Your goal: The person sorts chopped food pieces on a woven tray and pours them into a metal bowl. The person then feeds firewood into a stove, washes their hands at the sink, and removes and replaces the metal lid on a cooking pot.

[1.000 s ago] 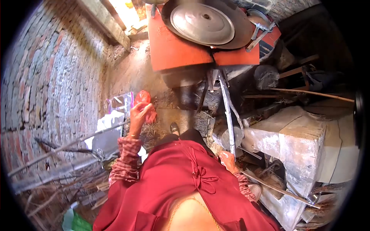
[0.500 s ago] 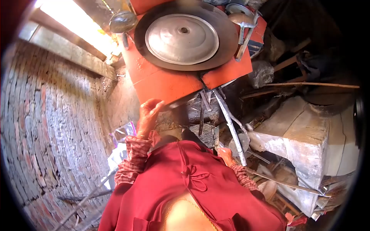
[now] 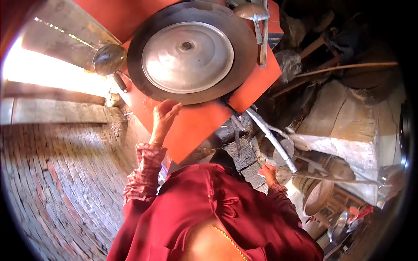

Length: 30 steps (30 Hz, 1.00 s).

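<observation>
A domed metal lid [image 3: 204, 65] with a small knob lies inside a wide dark wok [image 3: 138, 65], set in a stove top with an orange-red surface [image 3: 191, 130]. My left hand [image 3: 164, 117] is over this surface at the wok's near rim. Its fingers are loosely bent, the thumb is apart, and I see nothing in them; whether they touch the rim I cannot tell. Lower down at my right side, my right hand [image 3: 268, 172] hangs near the firewood sticks [image 3: 272, 137], fingers apart and holding nothing visible.
A round-bowled ladle [image 3: 109, 59] rests left of the wok; another metal ladle [image 3: 251, 11] lies at its right. Brick wall [image 3: 65, 187] runs along my left. A pale cracked block [image 3: 348, 126] stands on the right, with a round basket [image 3: 320, 198] below it.
My view has turned and come closer to the stove. My left hand has gone from the stove top's front edge to beside the wok rim. My right hand has moved outward, away from my body.
</observation>
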{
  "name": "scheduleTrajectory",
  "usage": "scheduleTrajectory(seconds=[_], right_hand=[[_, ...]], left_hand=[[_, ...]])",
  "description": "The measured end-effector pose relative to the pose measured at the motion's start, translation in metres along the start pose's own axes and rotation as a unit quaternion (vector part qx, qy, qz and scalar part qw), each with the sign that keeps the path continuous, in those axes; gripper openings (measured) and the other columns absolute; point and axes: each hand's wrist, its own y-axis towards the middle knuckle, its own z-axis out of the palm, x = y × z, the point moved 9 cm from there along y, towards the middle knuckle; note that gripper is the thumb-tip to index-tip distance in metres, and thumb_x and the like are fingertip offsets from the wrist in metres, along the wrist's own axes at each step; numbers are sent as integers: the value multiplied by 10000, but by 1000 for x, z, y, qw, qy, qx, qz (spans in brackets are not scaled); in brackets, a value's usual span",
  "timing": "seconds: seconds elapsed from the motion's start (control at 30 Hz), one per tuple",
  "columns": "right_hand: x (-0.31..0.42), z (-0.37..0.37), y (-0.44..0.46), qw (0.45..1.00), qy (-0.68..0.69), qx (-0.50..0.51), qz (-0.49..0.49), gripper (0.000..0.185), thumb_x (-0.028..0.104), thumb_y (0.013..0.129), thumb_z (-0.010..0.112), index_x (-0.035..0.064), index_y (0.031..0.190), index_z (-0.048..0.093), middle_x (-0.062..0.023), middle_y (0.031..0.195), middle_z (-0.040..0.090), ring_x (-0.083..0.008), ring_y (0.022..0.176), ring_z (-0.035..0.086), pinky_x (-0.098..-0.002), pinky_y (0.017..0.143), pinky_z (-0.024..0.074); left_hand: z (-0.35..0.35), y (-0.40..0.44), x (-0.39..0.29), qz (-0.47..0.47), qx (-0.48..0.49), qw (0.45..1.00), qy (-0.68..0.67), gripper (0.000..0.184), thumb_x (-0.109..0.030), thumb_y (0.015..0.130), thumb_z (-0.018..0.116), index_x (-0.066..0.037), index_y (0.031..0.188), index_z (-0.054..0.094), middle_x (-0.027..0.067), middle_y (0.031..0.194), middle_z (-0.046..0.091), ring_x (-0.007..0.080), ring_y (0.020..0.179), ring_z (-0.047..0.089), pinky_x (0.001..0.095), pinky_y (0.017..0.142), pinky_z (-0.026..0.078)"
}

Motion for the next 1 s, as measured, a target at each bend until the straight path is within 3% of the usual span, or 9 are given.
scheduleTrajectory(seconds=[0.1, 0.27, 0.3, 0.4, 0.43, 0.63, 0.67, 0.73, 1.0], right_hand=[[-32, 28, -34, 998, -26, -44, -22, 275, 177, 838, 502, -48, 717, 604, -111, 644, 611, -177, 552, 611, -301, 539, 530], [-110, 123, -91, 992, 55, -71, 87, 235, 158, 845, 511, -2, 687, 582, -125, 646, 623, -188, 527, 606, -295, 482, 500], [-115, 156, -96, 970, 230, -10, 81, 248, 163, 853, 514, -2, 682, 587, -116, 634, 617, -169, 524, 594, -271, 485, 483], [-95, 193, -113, 995, 31, -75, 61, 253, 216, 856, 546, -14, 882, 647, -122, 687, 653, -175, 557, 633, -293, 509, 529], [-81, 202, -123, 994, 35, -94, 44, 280, 240, 866, 568, -18, 948, 639, -111, 710, 658, -164, 584, 639, -278, 520, 530], [-62, 199, -142, 987, 65, -139, 50, 268, 224, 877, 559, -29, 906, 644, -106, 701, 648, -157, 577, 632, -265, 532, 526], [-66, 192, -143, 985, 67, -149, 50, 258, 211, 875, 564, -35, 889, 643, -106, 699, 642, -161, 575, 628, -269, 539, 529], [-71, 179, -148, 984, 63, -154, 60, 261, 226, 880, 573, -28, 889, 633, -102, 697, 647, -169, 577, 636, -269, 521, 526], [-92, 161, -150, 977, 123, -159, 77, 256, 234, 889, 567, -16, 878, 622, -93, 701, 650, -165, 564, 631, -262, 510, 520]], left_hand=[[3, 40, 14, -14, 62, 998, 18, 175, -151, 808, 665, 22, 806, 641, 25, 664, 610, 73, 605, 532, 230, 559, 440], [-22, 82, 31, 23, 140, 990, -18, 193, -172, 808, 662, 20, 798, 640, 21, 650, 604, 75, 625, 536, 238, 568, 441], [-33, 86, 37, 3, 155, 988, -8, 197, -183, 861, 626, 12, 874, 651, 0, 736, 604, 59, 680, 552, 218, 654, 474], [-67, 96, 67, -93, 140, 985, -47, 304, -266, 867, 621, 9, 737, 631, 25, 637, 594, 80, 571, 550, 220, 556, 463], [-76, 97, 69, -100, 125, 987, -33, 346, -292, 870, 615, -1, 682, 611, 29, 589, 575, 92, 518, 540, 216, 500, 443], [-61, 94, 71, -84, 138, 986, -40, 282, -234, 876, 600, 29, 780, 628, 38, 635, 590, 84, 524, 544, 205, 466, 440], [-51, 94, 77, -77, 161, 983, -54, 245, -218, 853, 626, 26, 867, 634, 69, 686, 615, 103, 588, 572, 235, 529, 473], [-36, 100, 73, 81, 176, 976, 95, 251, -214, 815, 662, 5, 932, 629, 100, 730, 629, 137, 641, 591, 280, 592, 487], [12, 151, 34, 203, 206, 919, 269, 309, -284, 758, 696, -27, 910, 616, 104, 736, 609, 209, 650, 591, 319, 597, 483]])
